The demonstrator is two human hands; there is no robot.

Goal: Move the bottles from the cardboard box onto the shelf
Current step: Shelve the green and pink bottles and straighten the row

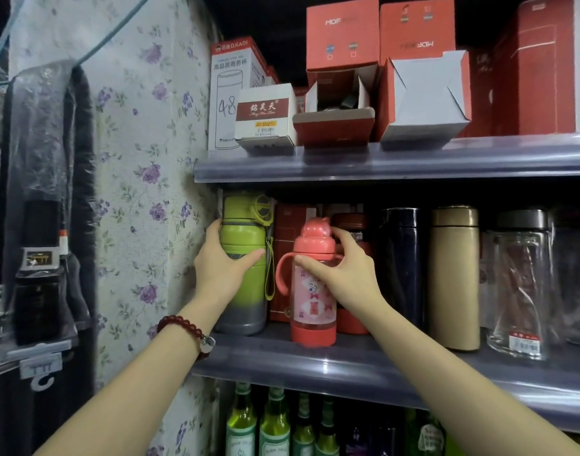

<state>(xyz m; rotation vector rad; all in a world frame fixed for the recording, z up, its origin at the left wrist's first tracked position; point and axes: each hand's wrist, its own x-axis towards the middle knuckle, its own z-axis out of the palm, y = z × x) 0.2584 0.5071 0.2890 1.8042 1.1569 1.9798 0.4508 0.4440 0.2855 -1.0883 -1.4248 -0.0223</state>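
A green flask (240, 238) with a grey base stands at the far left of the middle shelf (364, 363). My left hand (221, 264) is wrapped around its body. Beside it stands a pink child's bottle (313, 301) with a side handle and a cartoon label. My right hand (342, 271) grips it just under the cap. Both bottles rest upright on the shelf. The cardboard box is not in view.
Right of the pink bottle stand a red flask (352, 225), a dark blue flask (402, 261), a gold flask (454, 274) and a clear glass bottle (519, 284). Red and white cartons (342, 37) fill the upper shelf. Green bottles (275, 422) stand below. A floral wall (143, 159) closes the left.
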